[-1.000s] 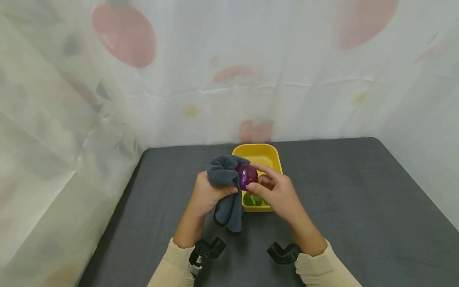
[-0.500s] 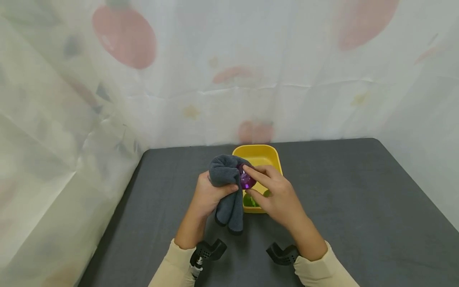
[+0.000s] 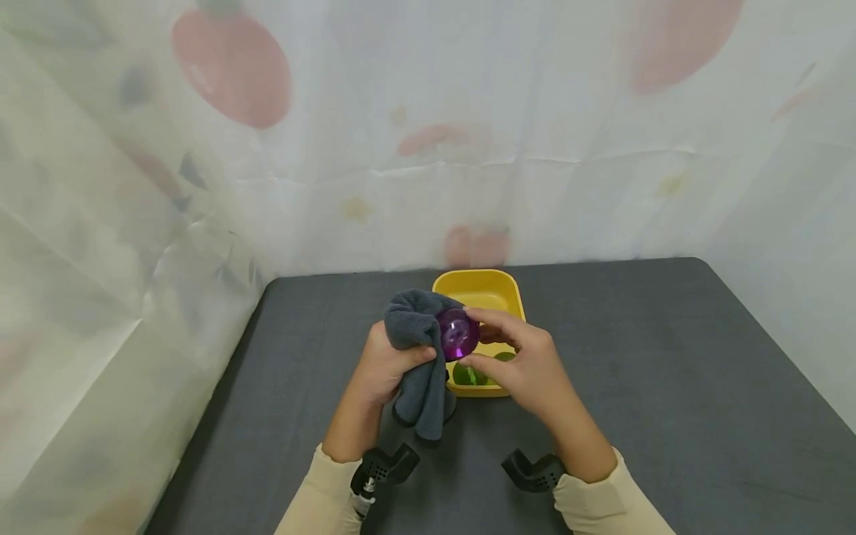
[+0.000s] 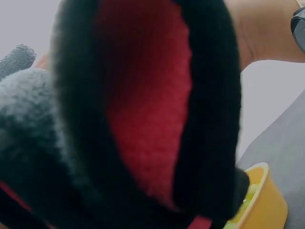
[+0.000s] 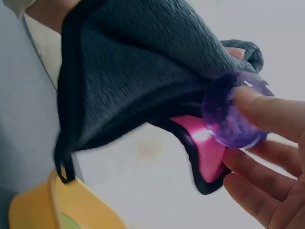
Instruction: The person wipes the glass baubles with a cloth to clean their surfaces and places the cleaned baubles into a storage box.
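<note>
we see a fuzzy dark grey cloth with a red inner face (image 4: 143, 109) filling most of the frame. a yellow plastic tray (image 4: 269, 207) shows at lower right, holding something green; bare skin (image 4: 267, 33) appears top right.

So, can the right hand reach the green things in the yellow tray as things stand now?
Probably yes, but not freely: the right hand hovers just above the green pieces in the yellow plastic tray, yet its fingers already pinch the purple translucent ball against the grey fleece cloth.
</note>
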